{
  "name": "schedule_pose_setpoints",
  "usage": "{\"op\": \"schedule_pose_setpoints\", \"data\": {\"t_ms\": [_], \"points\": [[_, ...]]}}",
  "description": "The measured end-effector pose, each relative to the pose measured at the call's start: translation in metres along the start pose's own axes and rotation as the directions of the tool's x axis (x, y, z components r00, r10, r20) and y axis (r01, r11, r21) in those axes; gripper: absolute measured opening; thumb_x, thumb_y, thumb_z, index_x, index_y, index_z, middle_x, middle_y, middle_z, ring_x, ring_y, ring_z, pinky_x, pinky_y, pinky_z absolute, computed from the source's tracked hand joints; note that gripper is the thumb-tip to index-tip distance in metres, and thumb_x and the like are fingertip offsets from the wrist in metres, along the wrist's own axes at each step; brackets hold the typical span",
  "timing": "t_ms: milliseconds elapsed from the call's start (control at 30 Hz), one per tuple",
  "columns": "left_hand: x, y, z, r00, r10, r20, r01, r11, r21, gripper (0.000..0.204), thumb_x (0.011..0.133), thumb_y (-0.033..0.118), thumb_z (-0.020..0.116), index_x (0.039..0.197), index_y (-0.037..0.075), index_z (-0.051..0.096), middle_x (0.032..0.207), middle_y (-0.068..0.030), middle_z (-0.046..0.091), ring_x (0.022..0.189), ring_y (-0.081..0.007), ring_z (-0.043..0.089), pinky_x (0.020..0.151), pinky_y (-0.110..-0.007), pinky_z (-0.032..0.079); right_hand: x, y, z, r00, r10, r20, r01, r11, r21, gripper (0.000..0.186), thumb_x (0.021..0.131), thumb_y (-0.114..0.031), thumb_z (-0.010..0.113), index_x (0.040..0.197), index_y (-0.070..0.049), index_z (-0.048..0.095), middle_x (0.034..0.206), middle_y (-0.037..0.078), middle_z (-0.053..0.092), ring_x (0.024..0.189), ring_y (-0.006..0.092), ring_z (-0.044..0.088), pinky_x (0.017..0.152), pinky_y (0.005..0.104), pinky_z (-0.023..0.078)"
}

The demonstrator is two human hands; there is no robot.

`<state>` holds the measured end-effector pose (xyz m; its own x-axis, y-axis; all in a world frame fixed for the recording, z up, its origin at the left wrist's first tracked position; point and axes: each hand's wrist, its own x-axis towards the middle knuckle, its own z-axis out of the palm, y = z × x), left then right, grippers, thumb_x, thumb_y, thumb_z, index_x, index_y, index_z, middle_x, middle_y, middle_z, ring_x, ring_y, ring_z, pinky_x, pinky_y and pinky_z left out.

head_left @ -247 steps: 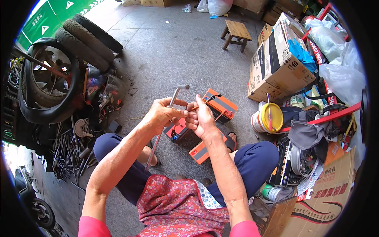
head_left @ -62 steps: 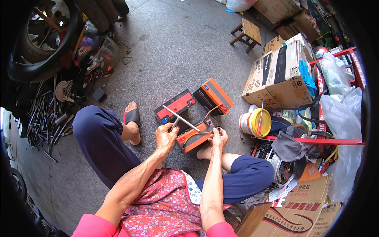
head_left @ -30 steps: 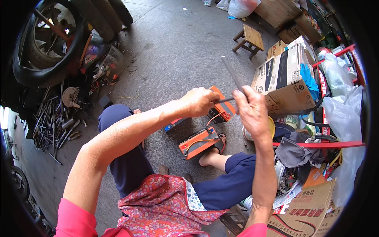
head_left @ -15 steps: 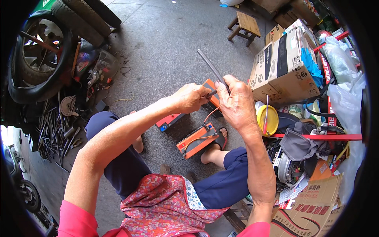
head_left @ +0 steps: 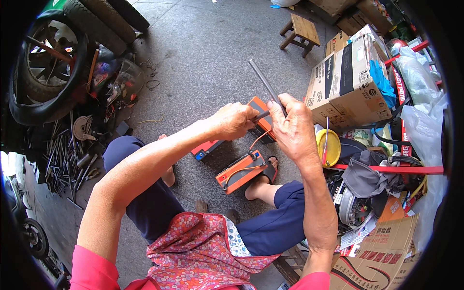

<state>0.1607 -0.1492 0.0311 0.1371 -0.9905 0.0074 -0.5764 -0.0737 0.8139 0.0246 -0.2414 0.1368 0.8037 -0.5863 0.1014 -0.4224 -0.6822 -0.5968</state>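
My left hand is closed on a short dark bar of a metal T-shaped wrench, above the batteries. My right hand grips the wrench's long grey bar, which points up and left. Below them an orange-and-black battery rests against my right foot, with a cable looped over its top. Behind my hands is another orange battery, partly hidden, joined to it by a red wire. A red-topped battery lies to the left, mostly covered by my left arm.
Tyres and a pile of loose rods are on the left. A wooden stool stands ahead. Cardboard boxes, a yellow-lidded bucket, a red bar and plastic bags crowd the right.
Since two seconds ago both my hands have lifted the wrench off the batteries and turned it upward. In the last half second the bar has shifted slightly right.
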Motion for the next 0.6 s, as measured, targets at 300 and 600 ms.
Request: {"op": "schedule_pose_setpoints", "data": {"t_ms": [300, 600], "points": [[-0.005, 0.0, -0.002, 1.0, -0.011, -0.026, 0.012, 0.999, 0.032, 0.01, 0.085, 0.013, 0.065, 0.089, 0.005, 0.069, 0.078, -0.0195, 0.069, 0.077, -0.039, 0.068, 0.068, -0.049, 0.053, -0.004, -0.011, -0.002, 0.996, -0.011, 0.089, 0.018, 0.998, -0.068, 0.022, 0.095, -0.021, 0.059, 0.089, 0.0, 0.061, 0.076, 0.024, 0.065, 0.078, 0.045, 0.065, 0.069, 0.051, 0.05], [-0.007, -0.005, 0.002, 0.997, 0.039, -0.069, -0.037, 0.999, 0.018, 0.01, 0.085, 0.012, 0.066, 0.088, 0.003, 0.07, 0.077, -0.0207, 0.068, 0.076, -0.0398, 0.068, 0.068, -0.048, 0.054, -0.004, -0.012, 0.002, 0.997, -0.041, 0.069, 0.044, 0.998, -0.043, 0.02, 0.096, -0.019, 0.06, 0.089, 0.0, 0.06, 0.071, 0.021, 0.061, 0.07, 0.0386, 0.06, 0.064, 0.0474, 0.047]]}}
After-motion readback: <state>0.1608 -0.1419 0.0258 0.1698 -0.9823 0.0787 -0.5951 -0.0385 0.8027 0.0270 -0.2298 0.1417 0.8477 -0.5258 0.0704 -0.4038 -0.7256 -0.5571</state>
